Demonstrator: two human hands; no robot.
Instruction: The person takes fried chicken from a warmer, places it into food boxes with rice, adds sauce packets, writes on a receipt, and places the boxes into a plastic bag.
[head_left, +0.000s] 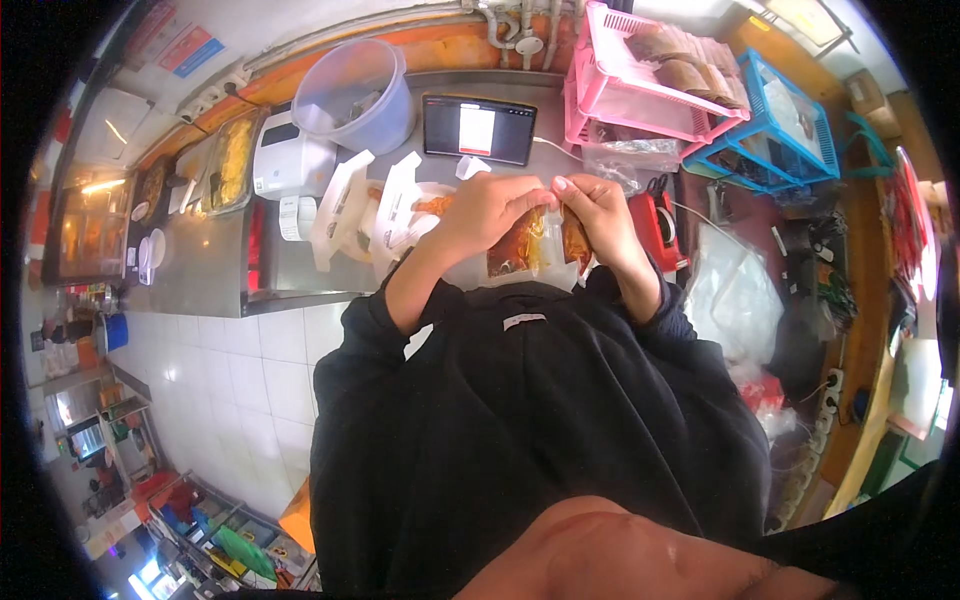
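My left hand (486, 214) and my right hand (600, 214) meet in front of my chest, thumbs and fingertips pinched close together. Between them, at the counter's near edge, is a clear plastic bag (517, 251) of reddish-orange sauce or sauced food. A second orange-brown portion (576, 244) shows below my right hand; whether it belongs to the same bag, I cannot tell. To the left of my left hand stand white paper food packets (397, 202) with printing, and pieces of fried food (431, 204) show beside them.
Behind my hands a tablet (480, 129) leans on the steel counter (300, 274). A label printer (292, 161) and a translucent bucket (386, 101) stand left of it. Rightward are a pink rack (652, 97), a blue rack (780, 127), a red tape dispenser (660, 232) and plastic bags (731, 292).
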